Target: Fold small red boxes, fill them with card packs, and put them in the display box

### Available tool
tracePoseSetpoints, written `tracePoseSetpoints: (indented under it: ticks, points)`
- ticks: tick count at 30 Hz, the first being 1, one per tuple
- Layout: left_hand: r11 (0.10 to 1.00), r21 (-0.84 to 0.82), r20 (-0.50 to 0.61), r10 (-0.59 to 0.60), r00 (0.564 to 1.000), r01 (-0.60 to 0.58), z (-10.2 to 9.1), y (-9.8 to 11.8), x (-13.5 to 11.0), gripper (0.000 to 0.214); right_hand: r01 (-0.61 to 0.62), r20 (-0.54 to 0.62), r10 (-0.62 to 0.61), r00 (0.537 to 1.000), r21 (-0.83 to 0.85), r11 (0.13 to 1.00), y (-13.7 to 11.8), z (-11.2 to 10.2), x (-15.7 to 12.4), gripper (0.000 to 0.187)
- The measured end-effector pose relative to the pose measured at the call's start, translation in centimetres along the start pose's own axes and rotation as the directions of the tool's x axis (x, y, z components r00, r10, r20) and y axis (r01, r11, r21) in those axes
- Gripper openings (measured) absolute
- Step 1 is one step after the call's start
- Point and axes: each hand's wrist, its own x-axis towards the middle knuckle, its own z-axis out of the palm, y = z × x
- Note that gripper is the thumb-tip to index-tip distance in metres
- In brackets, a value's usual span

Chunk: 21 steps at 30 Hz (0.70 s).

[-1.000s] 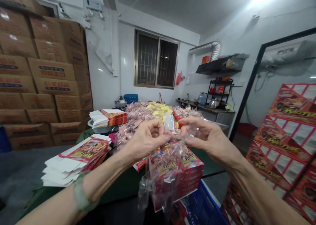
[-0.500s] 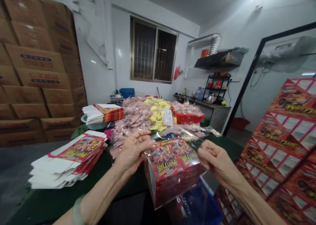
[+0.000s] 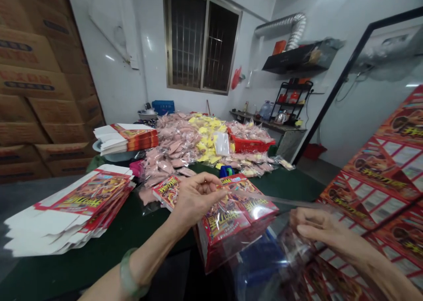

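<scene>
Two red printed card boxes (image 3: pixel 231 208) sit side by side in front of me at the table's edge. Shiny clear plastic film (image 3: pixel 291 243) lies over them and stretches off to the right. My left hand (image 3: pixel 198 195) is closed at the boxes' upper left, thumb and fingers pinching the film's edge. Out to the right, my right hand (image 3: pixel 313 226) is closed on the film, pulling a taut strip across the boxes. Beyond them stands a blue and green tape roll (image 3: pixel 227 172). Another red box (image 3: pixel 167 191) lies partly behind my left hand.
Flat printed cartons (image 3: pixel 79 204) lie stacked at the left. Bagged pink pieces (image 3: pixel 175 142) and yellow ones (image 3: pixel 205 133) cover the table's back, beside a red basket (image 3: pixel 253 145). A blue crate (image 3: pixel 261 257) is below the edge. Stacked red boxes (image 3: pixel 370 173) stand at right.
My right hand has moved right, away from the boxes, drawing the clear film out with it. My left hand has shifted slightly right over the boxes. The view has tilted down.
</scene>
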Motion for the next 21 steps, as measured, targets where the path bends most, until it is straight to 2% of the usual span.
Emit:
tracePoseSetpoints:
  ticks: [3, 5, 11, 15, 18, 19, 21]
  points:
    - [0.998, 0.053, 0.026, -0.035, 0.999, 0.034, 0.1, -0.6, 0.5, 0.02, -0.013, -0.224, 0.016, 0.974, 0.017, 1.0, -0.4, 1.0, -0.3, 0.026]
    - [0.989, 0.137, 0.028, -0.054, 0.998, 0.05, -0.1, -1.6, 0.7, 0.019, 0.013, -0.309, 0.006, 0.951, 0.06, 0.998, 0.1, 2.3, 0.1, 0.025]
    - [0.948, 0.312, 0.022, 0.053, 0.998, -0.057, -1.4, -4.2, 0.9, 0.013, 0.043, -0.348, 0.015, 0.937, 0.157, 0.987, 3.2, 5.9, 1.7, 0.034]
    - [0.914, 0.4, 0.048, 0.058, 0.997, -0.072, -2.8, -4.2, 1.1, 0.014, 0.072, -0.386, -0.024, 0.922, 0.109, 0.991, 3.7, 7.6, 1.0, 0.028]
    - [0.879, 0.466, 0.066, 0.075, 0.995, -0.097, -3.6, -3.9, 1.3, 0.015, 0.077, -0.393, -0.017, 0.92, 0.139, 0.987, 3.2, 8.5, 0.0, 0.028]
    - [0.869, 0.483, 0.077, 0.081, 0.994, -0.108, -3.6, -3.8, 1.3, 0.017, 0.087, -0.427, -0.013, 0.904, 0.154, 0.984, 2.8, 8.7, -0.3, 0.029]
    - [0.868, 0.486, 0.096, 0.062, 0.993, -0.101, -3.4, -3.5, 1.3, 0.021, 0.133, -0.56, -0.019, 0.829, 0.163, 0.978, 1.7, 9.2, -1.0, 0.027]
